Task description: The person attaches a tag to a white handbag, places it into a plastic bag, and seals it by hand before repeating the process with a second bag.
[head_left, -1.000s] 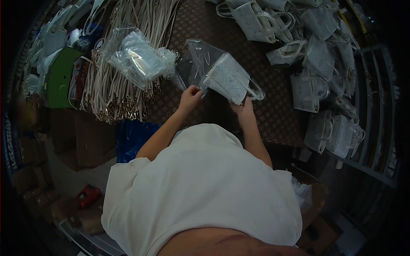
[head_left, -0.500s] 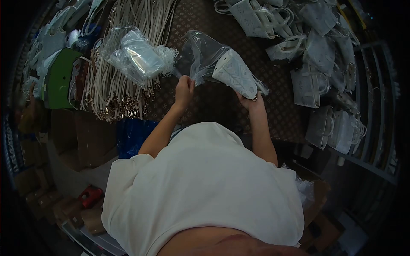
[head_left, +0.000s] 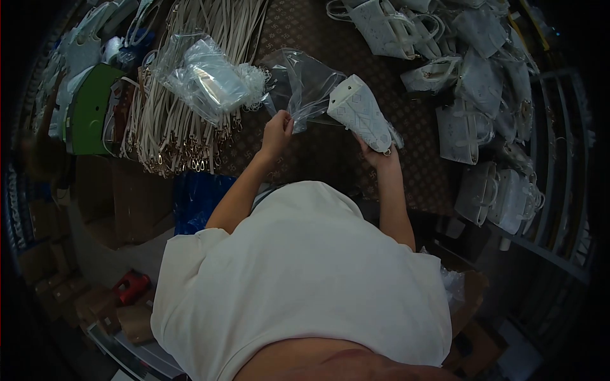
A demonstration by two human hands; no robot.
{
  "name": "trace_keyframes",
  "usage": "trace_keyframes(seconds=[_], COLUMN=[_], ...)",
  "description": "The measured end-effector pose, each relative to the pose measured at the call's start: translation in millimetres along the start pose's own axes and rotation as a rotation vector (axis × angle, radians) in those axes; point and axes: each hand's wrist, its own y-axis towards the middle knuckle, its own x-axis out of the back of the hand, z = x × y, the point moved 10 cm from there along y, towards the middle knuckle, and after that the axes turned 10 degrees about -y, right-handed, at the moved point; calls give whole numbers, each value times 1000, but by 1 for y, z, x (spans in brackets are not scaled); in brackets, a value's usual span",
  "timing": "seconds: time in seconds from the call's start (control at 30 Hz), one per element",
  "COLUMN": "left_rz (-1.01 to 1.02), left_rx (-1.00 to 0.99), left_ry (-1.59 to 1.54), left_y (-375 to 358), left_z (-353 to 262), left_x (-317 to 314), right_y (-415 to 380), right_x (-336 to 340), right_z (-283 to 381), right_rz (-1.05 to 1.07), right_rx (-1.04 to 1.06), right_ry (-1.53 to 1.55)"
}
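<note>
- Nearest you, your right grip (head_left: 379,159) is closing around the lower end of the white handbag (head_left: 359,114), which is leaning out over the patterned desk (head_left: 419,181). You are supporting it at one end only, so it could be tipping or twisting if your fingers are loosening.
- At that same end, a small metal ring (head_left: 386,152) is sitting just above your hand; any plastic brushing past it could be snagging.
- Your left grip (head_left: 277,134) is pinching the edge of a clear plastic bag (head_left: 304,86). You are holding very little film there, so a hard pull could be stretching, tearing or freeing it.
- Between your hands, the film is creasing up beside the handbag's upper end. I'm not able to tell whether they are overlapping or just touching; bunched film could be catching on that corner.
- Left of the film, the metal clasps (head_left: 197,166) are hanging at the ends of the beige straps (head_left: 168,120). If you are swinging left, they could be hooking the plastic.
- On those straps, a loose pile of clear packaging (head_left: 219,82) is lying near your film; clinging could be dragging pieces along.
- Farther off, plastic-covered handbags (head_left: 480,82) are crowding the right side; a wide sweep could be toppling some.
</note>
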Motion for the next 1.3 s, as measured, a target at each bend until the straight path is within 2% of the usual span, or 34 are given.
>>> trace_keyframes(seconds=[0.07, 0.17, 0.23, 0.3, 0.37, 0.4, 0.43, 0.5, 0.57, 0.67, 0.7, 0.8, 0.87, 0.9, 0.93, 0.97, 1.0, 1.07, 1.1, 1.17, 1.3], left_rz=[100, 157, 157, 159, 119, 119, 147, 175, 180, 80, 88, 104, 296, 298, 412, 527, 532, 303, 313, 157, 95], left_rx=[116, 118, 153, 190, 550, 550, 526, 502, 114, 45, 43, 23, -304, -310, -376, -440, -442, -477, -476, -419, -453], left_ry=[-130, -207, -323, -443, -739, -738, -726, -712, -179, -99, -97, -9, 42, 43, 95, 148, 151, 120, 123, 154, 217], left_y=[0, -3, -4, -4, -10, -8, -4, 0, 14, 24, 29, 43, 39, 36, 22, 6, 0, -1, -3, 3, -13], left_z=[10, 18, 26, 25, 35, 35, 33, 29, -4, -15, -22, -46, -85, -92, -106, -115, -115, -111, -103, -85, -78], left_x=[-10, -20, -23, -23, -23, -23, -24, -26, -15, -9, -11, -24, -52, -51, -59, -68, -64, -28, -22, 0, -11], right_y=[5, 1, -5, 4, 7, 1, -3, 14, 12, 6, 5, 17, 20, 20, 19, 19, 20, 23, 25, 29, 16], right_x=[3, -1, 0, 12, 10, 6, 3, 22, 38, 27, 21, 24, 20, 15, 7, 6, 7, 2, 0, 5, -7], right_z=[-3, -13, -13, -16, -22, -22, -18, -30, -49, -60, -62, -67, -63, -57, -51, -46, -45, -39, -37, -37, -31], right_rz=[42, 50, -33, -13, 14, -18, -50, -30, -151, -158, -117, -168, -184, -202, -202, -236, -268, -220, -174, -220, -258], right_rx=[-32, -28, 68, 106, 144, 234, 323, 320, 257, 314, 348, 355, 366, 377, 382, 364, 341, 333, 326, 281, 257], right_ry=[14, 74, 5, -48, -103, -274, -447, -485, -611, -668, -715, -775, -744, -714, -710, -550, -387, -340, -302, -254, -284])
